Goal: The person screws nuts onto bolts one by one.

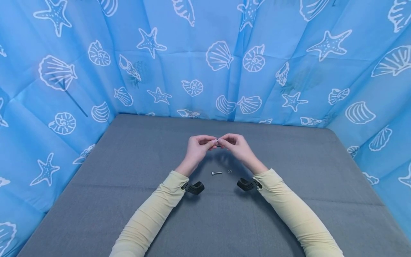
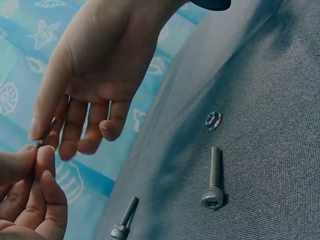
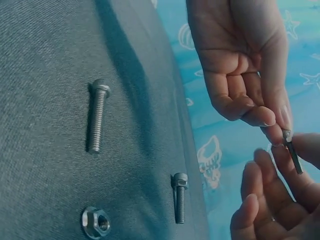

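Above the far part of the table, both hands meet at a small dark-shanked bolt point(image 2: 49, 129). My left hand point(image 1: 196, 150) pinches its silver end point(image 3: 287, 135) between thumb and fingertips; whether that end is a head or a nut is hard to tell. My right hand point(image 1: 236, 148) has thumb and index finger on either side of the shank, the other fingers loosely bent. Nearer the body lie a socket-head bolt point(image 1: 216, 173) and a flange nut point(image 1: 229, 171). Another bolt point(image 3: 180, 199) with a collar below its head lies farther back, hidden in the head view.
Grey cloth covers the table point(image 1: 128, 200). A blue curtain point(image 1: 192, 53) with white shells and starfish stands along its back and sides. Black straps point(image 1: 193, 187) circle both wrists, over cream sleeves point(image 1: 151, 210).
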Available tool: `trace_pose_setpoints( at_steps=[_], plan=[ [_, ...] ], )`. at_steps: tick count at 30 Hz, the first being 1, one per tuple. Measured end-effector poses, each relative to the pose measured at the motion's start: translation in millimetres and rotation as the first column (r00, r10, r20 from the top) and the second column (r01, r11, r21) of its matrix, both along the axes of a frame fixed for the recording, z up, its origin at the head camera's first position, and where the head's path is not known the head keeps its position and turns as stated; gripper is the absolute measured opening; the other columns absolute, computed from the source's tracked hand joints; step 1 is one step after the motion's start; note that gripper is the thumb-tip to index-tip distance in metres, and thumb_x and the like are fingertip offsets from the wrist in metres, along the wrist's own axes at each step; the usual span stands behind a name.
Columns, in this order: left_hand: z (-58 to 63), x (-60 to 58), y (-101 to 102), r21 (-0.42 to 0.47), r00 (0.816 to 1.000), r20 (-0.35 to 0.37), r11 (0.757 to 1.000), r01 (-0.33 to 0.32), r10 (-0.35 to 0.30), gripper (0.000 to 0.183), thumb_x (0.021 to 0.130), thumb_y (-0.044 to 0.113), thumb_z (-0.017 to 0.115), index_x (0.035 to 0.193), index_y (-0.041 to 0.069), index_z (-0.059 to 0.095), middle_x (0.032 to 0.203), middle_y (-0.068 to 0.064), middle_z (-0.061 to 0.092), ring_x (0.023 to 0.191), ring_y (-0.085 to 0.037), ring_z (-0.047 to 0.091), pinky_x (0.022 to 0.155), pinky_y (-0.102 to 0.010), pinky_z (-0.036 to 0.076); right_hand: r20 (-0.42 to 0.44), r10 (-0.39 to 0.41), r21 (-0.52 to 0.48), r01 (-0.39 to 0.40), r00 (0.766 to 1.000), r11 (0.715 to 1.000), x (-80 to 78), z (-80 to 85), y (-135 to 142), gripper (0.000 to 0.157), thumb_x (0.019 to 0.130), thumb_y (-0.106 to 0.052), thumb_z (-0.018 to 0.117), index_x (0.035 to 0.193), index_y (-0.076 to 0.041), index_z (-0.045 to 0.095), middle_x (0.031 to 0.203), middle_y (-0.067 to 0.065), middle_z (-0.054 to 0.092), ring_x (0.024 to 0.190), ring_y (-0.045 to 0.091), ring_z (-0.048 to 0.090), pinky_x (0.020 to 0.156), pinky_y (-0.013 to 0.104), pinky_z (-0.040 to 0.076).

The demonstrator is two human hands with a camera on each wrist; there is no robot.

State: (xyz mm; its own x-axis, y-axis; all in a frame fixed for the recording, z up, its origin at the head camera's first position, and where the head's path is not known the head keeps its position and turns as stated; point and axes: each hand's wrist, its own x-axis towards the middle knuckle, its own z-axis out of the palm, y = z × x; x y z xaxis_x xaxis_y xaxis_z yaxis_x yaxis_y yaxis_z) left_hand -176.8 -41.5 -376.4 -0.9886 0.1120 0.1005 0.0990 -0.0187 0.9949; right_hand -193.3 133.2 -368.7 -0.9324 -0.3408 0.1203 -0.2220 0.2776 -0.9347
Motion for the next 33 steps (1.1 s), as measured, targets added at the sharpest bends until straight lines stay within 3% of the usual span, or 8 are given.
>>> trace_pose_setpoints(
  at_steps=[4, 9, 14, 19, 23, 28, 33],
  plan=[
    [-0.7, -0.3, 0.2, 0.005, 1.000, 0.005, 1.000, -0.008, 0.008, 0.021, 0.091, 0.004, 0.065, 0.107, -0.010, 0.067, 0.098, -0.022, 0.069, 0.091, -0.041, 0.065, 0.073, -0.028, 0.056, 0.023, 0.002, -0.015, -0.002, 1.000, 1.000, 0.4, -0.2, 0.1, 0.024, 0.098, -0.014, 0.057, 0.106, 0.008, 0.063, 0.097, 0.022, 0.065, 0.092, 0.041, 0.060, 0.072, 0.038, 0.050],
    [-0.7, -0.7, 0.4, 0.005, 1.000, 0.004, 1.000, -0.010, 0.010, 0.022, 0.090, 0.003, 0.065, 0.107, -0.011, 0.067, 0.096, -0.022, 0.069, 0.090, -0.041, 0.066, 0.072, -0.029, 0.057, -0.003, 0.019, -0.019, -0.019, 1.000, 1.000, 0.9, 0.3, 0.5, 0.021, 0.095, -0.008, 0.059, 0.107, 0.009, 0.062, 0.099, 0.025, 0.064, 0.093, 0.043, 0.059, 0.067, 0.026, 0.049],
    [-1.6, -1.6, 0.4, 0.011, 1.000, 0.009, 1.000, -0.006, 0.006, 0.022, 0.091, 0.002, 0.065, 0.108, -0.012, 0.066, 0.098, -0.023, 0.068, 0.091, -0.042, 0.065, 0.072, -0.028, 0.056, 0.013, 0.006, 0.011, -0.006, 1.000, 1.000, 1.1, 1.4, -0.5, 0.025, 0.098, -0.014, 0.055, 0.105, 0.009, 0.063, 0.097, 0.028, 0.063, 0.092, 0.042, 0.058, 0.067, 0.025, 0.048],
    [-2.9, -2.5, 0.4, 0.007, 1.000, 0.001, 1.000, -0.020, 0.020, 0.022, 0.090, 0.002, 0.065, 0.107, -0.012, 0.066, 0.097, -0.023, 0.069, 0.089, -0.041, 0.066, 0.070, -0.027, 0.056, 0.036, 0.003, -0.023, -0.002, 0.999, 1.000, -10.6, -15.2, 2.7, 0.024, 0.096, -0.016, 0.061, 0.107, 0.005, 0.064, 0.100, 0.023, 0.065, 0.094, 0.040, 0.060, 0.071, 0.032, 0.050],
    [-2.4, -1.8, -0.3, 0.010, 1.000, -0.005, 1.000, -0.014, 0.014, 0.020, 0.090, 0.002, 0.065, 0.106, -0.011, 0.067, 0.097, -0.024, 0.068, 0.089, -0.041, 0.066, 0.071, -0.027, 0.056, 0.024, -0.007, 0.008, 0.006, 1.000, 1.000, -17.7, -26.9, 4.0, 0.026, 0.096, -0.023, 0.061, 0.104, 0.002, 0.066, 0.098, 0.022, 0.065, 0.091, 0.034, 0.061, 0.077, 0.045, 0.050],
    [-1.6, -0.3, -0.4, 0.003, 1.000, 0.007, 1.000, -0.012, 0.012, 0.021, 0.091, 0.003, 0.065, 0.107, -0.011, 0.067, 0.098, -0.024, 0.068, 0.091, -0.042, 0.065, 0.072, -0.027, 0.056, 0.022, -0.020, -0.002, 0.020, 1.000, 1.000, -18.2, -29.1, 3.4, 0.028, 0.097, -0.026, 0.059, 0.104, 0.000, 0.066, 0.095, 0.018, 0.066, 0.088, 0.029, 0.062, 0.080, 0.055, 0.047],
    [-6.5, -4.6, -0.1, 0.001, 1.000, 0.009, 1.000, -0.012, 0.012, 0.022, 0.090, 0.003, 0.065, 0.107, -0.011, 0.067, 0.097, -0.024, 0.068, 0.090, -0.042, 0.065, 0.071, -0.028, 0.056, 0.009, -0.013, -0.029, 0.013, 1.000, 1.000, -17.8, -27.6, 2.4, 0.022, 0.095, -0.017, 0.063, 0.105, 0.002, 0.065, 0.094, 0.014, 0.067, 0.089, 0.035, 0.062, 0.077, 0.053, 0.049]
  ],
)
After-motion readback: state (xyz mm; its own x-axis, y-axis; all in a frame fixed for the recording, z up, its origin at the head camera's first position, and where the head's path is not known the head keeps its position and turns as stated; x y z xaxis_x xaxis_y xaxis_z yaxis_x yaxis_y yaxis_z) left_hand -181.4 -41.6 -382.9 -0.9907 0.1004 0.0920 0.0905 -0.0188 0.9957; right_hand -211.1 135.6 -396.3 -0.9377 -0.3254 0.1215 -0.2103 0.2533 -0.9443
